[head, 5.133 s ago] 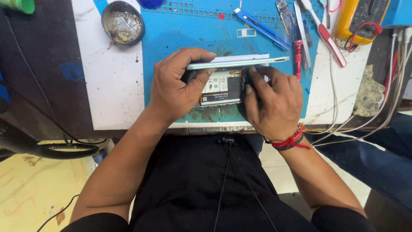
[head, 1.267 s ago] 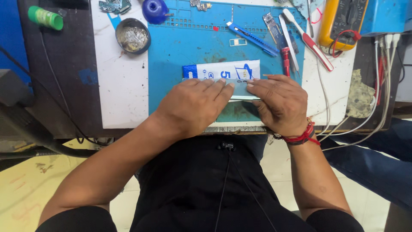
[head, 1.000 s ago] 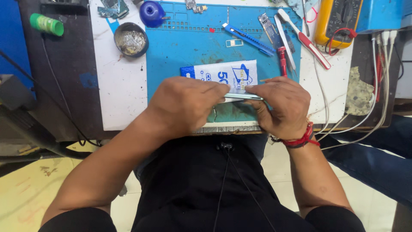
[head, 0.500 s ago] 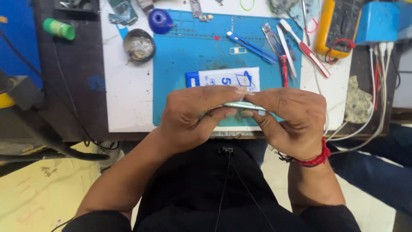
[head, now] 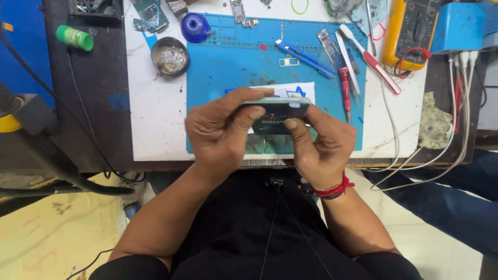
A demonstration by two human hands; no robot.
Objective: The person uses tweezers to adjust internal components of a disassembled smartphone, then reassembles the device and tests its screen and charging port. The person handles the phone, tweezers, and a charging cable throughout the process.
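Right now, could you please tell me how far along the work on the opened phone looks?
Done: the slim pale-green phone is open, dark insides exposed. In hand: left hand and right hand hold it over the blue work mat. Left: it remains unclosed; the red-handled screwdriver lies unused.

Phone (head: 275,111) between both hands, above blue mat (head: 233,67)

Repair workshop: blue mat (head: 228,67), multimeter (head: 412,31)
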